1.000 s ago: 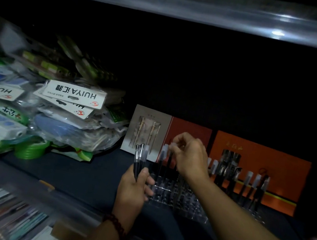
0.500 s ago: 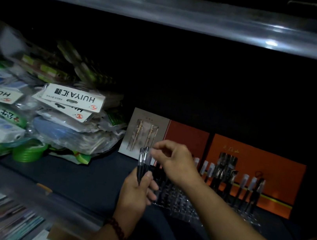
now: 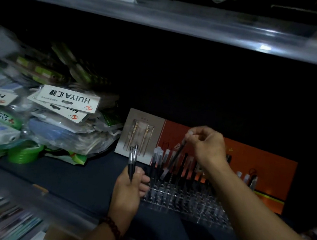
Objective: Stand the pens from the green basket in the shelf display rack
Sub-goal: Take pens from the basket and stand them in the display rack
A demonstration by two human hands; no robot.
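Note:
A clear plastic display rack [image 3: 186, 203] with many small slots sits on the dark shelf, with several black pens [image 3: 184, 166] standing in its back rows. My left hand [image 3: 127, 189] grips two black pens [image 3: 132, 162] upright, just left of the rack. My right hand [image 3: 208, 145] pinches the top of one black pen [image 3: 174, 159], which slants down with its tip over the rack's back rows. The green basket is out of view.
Orange and grey backing cards [image 3: 253, 167] stand behind the rack. Bagged stationery packs [image 3: 59, 117] and a green tape roll [image 3: 23, 152] are piled on the shelf's left. A grey shelf board [image 3: 168, 20] runs overhead. The shelf's front edge [image 3: 40, 190] lies below my hands.
My right hand took one pen from the bundle in my left hand and carried it right, over the rack. My left hand stayed beside the rack with fewer pens.

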